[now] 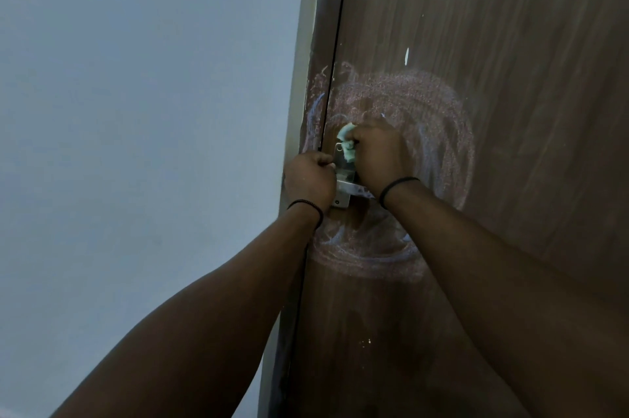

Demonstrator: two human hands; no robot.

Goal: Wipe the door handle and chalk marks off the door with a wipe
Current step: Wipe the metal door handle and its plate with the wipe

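Door [510, 43]: brown wood grain, filling the right side; every place below is given from it.
Wall [136, 111]: pale grey, left of the door.
Door frame [308, 43]: narrow strip between wall and door, chalk smeared on it.
Chalk marks [439, 131]: pale swirls ringing the door's left edge at mid-height.
Right hand [376, 153]: against the door inside the chalk ring, fingers curled round the wipe.
Left hand [309, 179]: at the door's left edge, curled; whether it holds anything cannot be told.
Door handle [343, 187]: metal plate and lever on the door, between the hands.
Wipe [348, 141]: crumpled, pale green, pressed on the handle plate's top.
Wristbands [396, 186]: dark, one on each wrist.
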